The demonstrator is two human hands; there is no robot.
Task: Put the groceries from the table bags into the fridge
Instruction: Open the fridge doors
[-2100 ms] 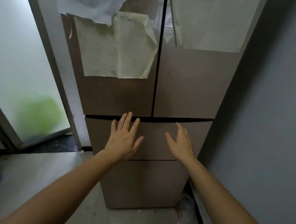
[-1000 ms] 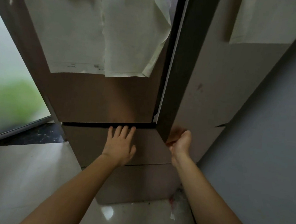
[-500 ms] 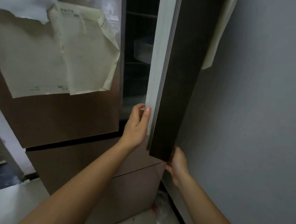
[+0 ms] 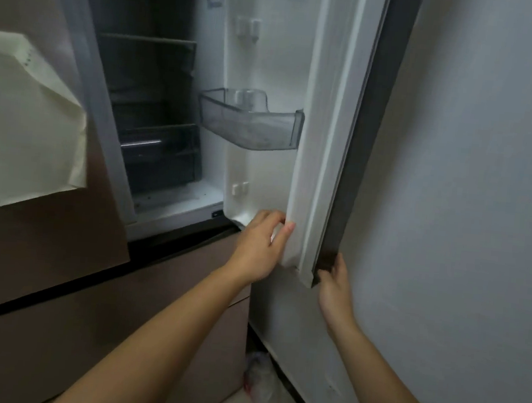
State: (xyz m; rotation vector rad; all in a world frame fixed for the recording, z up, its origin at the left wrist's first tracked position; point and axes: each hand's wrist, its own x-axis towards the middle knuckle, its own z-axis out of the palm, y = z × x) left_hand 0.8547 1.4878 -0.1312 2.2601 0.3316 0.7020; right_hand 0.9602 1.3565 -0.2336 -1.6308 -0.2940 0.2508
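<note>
Grey wall (image 4: 489, 158) beside; both hands, left hand (image 4: 258, 249) and right hand (image 4: 335, 289), grip fridge door (image 4: 325, 142); no legible writing

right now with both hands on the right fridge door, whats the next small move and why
Probably swing the right fridge door a bit wider toward the wall. The left hand holds its inner edge and the right hand its bottom corner, neither carries groceries, and the door shows nearly edge-on, leaving a fairly narrow way in to the shelves.
</note>
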